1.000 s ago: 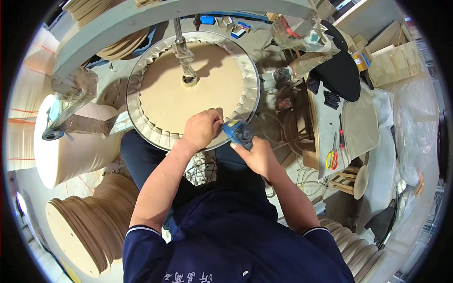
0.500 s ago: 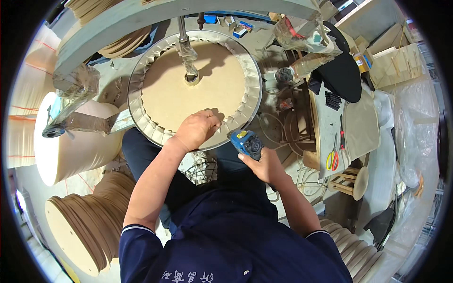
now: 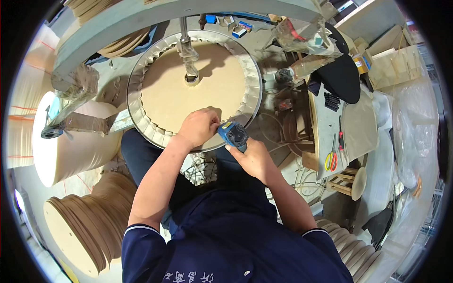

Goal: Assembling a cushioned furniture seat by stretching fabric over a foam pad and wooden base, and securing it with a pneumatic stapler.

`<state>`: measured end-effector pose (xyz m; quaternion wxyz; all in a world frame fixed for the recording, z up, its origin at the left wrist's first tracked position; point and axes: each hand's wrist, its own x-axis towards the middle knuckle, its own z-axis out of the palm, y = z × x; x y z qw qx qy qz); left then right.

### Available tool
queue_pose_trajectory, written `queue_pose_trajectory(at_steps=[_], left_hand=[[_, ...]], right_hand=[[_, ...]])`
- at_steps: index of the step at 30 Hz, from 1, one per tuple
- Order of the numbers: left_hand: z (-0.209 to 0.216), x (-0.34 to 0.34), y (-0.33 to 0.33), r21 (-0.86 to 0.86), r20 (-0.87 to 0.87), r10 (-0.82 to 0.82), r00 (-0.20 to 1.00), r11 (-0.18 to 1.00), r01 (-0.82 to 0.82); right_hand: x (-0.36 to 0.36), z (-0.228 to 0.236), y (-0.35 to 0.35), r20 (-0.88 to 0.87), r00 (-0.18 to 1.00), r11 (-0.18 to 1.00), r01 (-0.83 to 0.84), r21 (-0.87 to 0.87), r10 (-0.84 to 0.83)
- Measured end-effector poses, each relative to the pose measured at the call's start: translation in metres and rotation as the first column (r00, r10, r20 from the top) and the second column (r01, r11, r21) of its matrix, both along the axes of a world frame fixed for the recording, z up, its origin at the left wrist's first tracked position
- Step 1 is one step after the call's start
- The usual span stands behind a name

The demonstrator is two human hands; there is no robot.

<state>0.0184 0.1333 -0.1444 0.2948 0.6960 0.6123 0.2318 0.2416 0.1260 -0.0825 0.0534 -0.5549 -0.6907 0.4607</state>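
Observation:
A round wooden board (image 3: pixel 165 89) lies in front of me, ringed by pale fabric folded inward in pleats (image 3: pixel 254 87). My left hand (image 3: pixel 200 127) is closed at the near right part of that ring, its fingertips pinching the fabric edge. Wrapped in my right hand (image 3: pixel 255 160) is a blue and black staple gun (image 3: pixel 233 135). Its nose is close beside my left fingertips, over the pleated edge; whether it touches the fabric is hard to see. A plastic-wrapped metal rod (image 3: pixel 188 59) comes down onto the board's middle.
A grey machine frame (image 3: pixel 184 18) arches over the far side. On the right-hand table (image 3: pixel 325 141) lie yellow and red scissors (image 3: pixel 331 158), a red-handled screwdriver (image 3: pixel 340 139) and black strips (image 3: pixel 331 101). Stacked round boards (image 3: pixel 89 221) and a large pale roll (image 3: pixel 71 141) stand at left.
The staple gun in my right hand has moved left and slightly forward, closer to my left fingertips. My left hand has shifted slightly along the pleated edge.

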Motion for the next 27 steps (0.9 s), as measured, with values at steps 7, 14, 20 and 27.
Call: queue_pose_trajectory(at_steps=[7, 14, 20, 27], left_hand=[[-0.014, -0.014, -0.012, 0.024, 0.253, 0.162, 0.954, 0.985, -0.173], [-0.01, 0.007, -0.013, 0.047, 0.188, 0.268, 0.945, 0.958, -0.281], [-0.033, 0.0, -0.029, 0.193, 0.134, 0.307, 0.942, 0.925, -0.329], [-0.048, 0.007, -0.019, 0.069, 0.295, 0.305, 0.905, 0.938, -0.339]], right_hand=[[0.051, 0.001, 0.013, -0.203, 0.951, 0.967, 0.204, -0.151, -0.233], [0.168, -0.006, 0.04, -0.088, 0.929, 0.925, 0.366, 0.097, -0.359], [0.216, -0.039, 0.037, -0.172, 0.859, 0.829, 0.511, 0.227, -0.482], [0.277, -0.087, 0.083, 0.069, 0.75, 0.688, 0.56, 0.463, -0.657]])
